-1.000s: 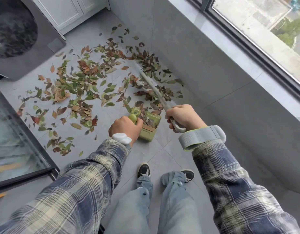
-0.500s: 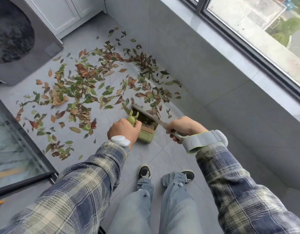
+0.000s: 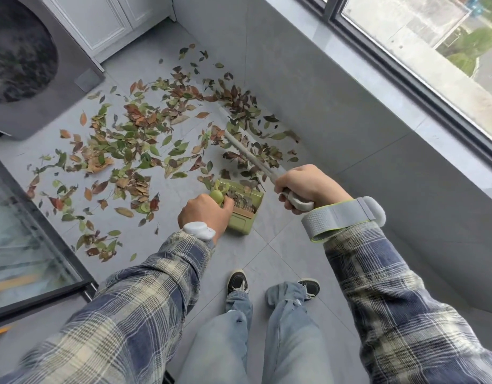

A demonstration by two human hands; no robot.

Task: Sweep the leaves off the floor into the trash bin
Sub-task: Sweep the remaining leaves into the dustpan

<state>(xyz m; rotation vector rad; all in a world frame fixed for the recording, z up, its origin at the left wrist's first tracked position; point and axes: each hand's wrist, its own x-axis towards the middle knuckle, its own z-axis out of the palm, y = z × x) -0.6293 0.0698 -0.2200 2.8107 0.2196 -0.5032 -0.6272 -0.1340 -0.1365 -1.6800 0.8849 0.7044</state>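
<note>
on the grey tiled floor (image 3: 278,245), beside the low wall (image 3: 350,128), both grips work among the leaves (image 3: 128,139).
left grip (image 3: 204,214) is clenched round the round-topped handle of the green dustpan (image 3: 243,217), which stands on the floor with a few leaves already inside. right grip (image 3: 305,187) grasps the pale end of the broom handle (image 3: 250,152), which slants away over the leaves near the wall; its head is hard to make out. most leaves, green and brown, lie scattered between the dustpan, the washing machine (image 3: 31,79) and the wall.
</note>
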